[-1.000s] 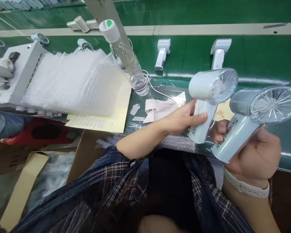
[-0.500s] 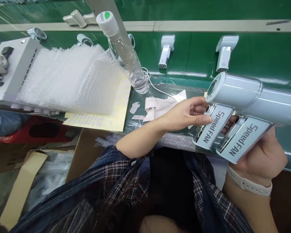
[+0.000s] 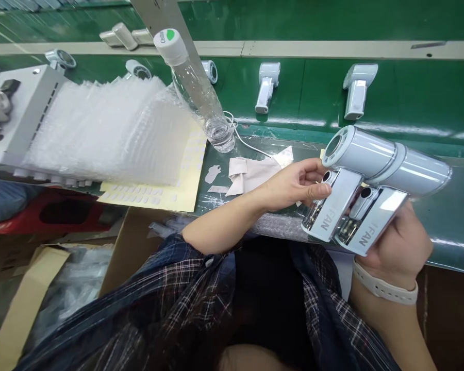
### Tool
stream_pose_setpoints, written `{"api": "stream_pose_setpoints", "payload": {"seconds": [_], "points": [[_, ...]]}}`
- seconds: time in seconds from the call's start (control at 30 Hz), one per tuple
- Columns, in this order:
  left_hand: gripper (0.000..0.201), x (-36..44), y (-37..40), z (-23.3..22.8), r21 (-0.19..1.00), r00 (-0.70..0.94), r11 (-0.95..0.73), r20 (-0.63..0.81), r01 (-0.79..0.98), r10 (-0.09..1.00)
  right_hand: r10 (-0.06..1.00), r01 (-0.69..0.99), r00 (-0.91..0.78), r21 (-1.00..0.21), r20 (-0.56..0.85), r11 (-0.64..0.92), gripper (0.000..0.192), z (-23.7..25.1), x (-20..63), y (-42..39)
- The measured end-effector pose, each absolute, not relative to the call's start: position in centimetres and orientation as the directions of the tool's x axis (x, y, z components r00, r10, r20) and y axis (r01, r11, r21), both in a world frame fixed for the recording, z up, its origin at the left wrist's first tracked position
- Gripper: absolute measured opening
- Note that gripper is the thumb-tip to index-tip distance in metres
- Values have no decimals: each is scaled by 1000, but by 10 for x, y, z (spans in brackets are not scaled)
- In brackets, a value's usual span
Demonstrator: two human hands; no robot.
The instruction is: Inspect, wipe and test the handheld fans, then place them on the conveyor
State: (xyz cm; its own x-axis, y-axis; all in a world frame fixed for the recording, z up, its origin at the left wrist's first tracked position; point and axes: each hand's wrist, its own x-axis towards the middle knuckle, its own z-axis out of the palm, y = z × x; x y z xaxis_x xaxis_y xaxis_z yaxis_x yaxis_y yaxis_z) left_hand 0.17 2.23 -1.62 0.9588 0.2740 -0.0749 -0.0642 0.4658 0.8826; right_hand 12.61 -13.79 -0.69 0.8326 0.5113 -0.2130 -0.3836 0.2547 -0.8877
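At right of frame, the right hand (image 3: pixel 400 242) grips two handheld fans (image 3: pixel 365 183) side by side; the left hand (image 3: pixel 294 183) pinches the nearer handle. Neither is bagged; bubble bags (image 3: pixel 108 129) wait upper left.

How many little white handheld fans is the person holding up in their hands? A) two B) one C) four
A: two white handheld fans, the left fan and the right fan, sit side by side, gripped by the left hand and the right hand.

pale blue fans (image 3: pixel 365 165), green belt (image 3: pixel 410 98), yellow sticker sheet (image 3: pixel 185 180), navy plaid shirt (image 3: pixel 185 299), white watch strap (image 3: pixel 382 286).
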Motion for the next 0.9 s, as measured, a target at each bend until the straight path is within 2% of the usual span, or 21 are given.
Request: {"api": "stream_pose_setpoints", "payload": {"seconds": [0.1, 0.17, 0.43, 0.6, 0.67, 0.73, 0.8, 0.9], "points": [[80, 3, 22, -17, 887, 955, 458, -77, -65, 285, 516, -448, 808, -866, -284, 224, 27, -8, 127, -139], [77, 3, 22, -17, 890, 955, 451, -73, -67, 287, 533, -449, 798, -868, -282, 213, 34, -7, 129, -142], [67, 3, 25, -16, 931, 955, 338, 37, -140, 294, 524, -304, 845, -900, -104, 313, 41, -1, 128, -145], [54, 3, 26, -21, 950, 955, 279, 58, -143, 290, 584, -218, 811, -929, -2, 300, 36, 4, 129, -147], [48, 4, 25, -25, 971, 944, 182, 93, -156, 317, 562, -91, 825, -971, 50, 220, 42, 0, 132, -154], [43, 7, 23, -31, 979, 918, 31, 178, -202, 354, 576, 86, 802, -984, 161, 156, 58, -4, 134, -162], [37, 11, 22, -38, 951, 878, -141, 307, -274, 368, 647, 202, 710, -961, 278, 192, 67, -5, 135, -167], [27, 17, 21, -45, 830, 787, -390, 528, -399, 319, 694, 236, 616, -928, 372, 288, 57, -1, 135, -171]]}}
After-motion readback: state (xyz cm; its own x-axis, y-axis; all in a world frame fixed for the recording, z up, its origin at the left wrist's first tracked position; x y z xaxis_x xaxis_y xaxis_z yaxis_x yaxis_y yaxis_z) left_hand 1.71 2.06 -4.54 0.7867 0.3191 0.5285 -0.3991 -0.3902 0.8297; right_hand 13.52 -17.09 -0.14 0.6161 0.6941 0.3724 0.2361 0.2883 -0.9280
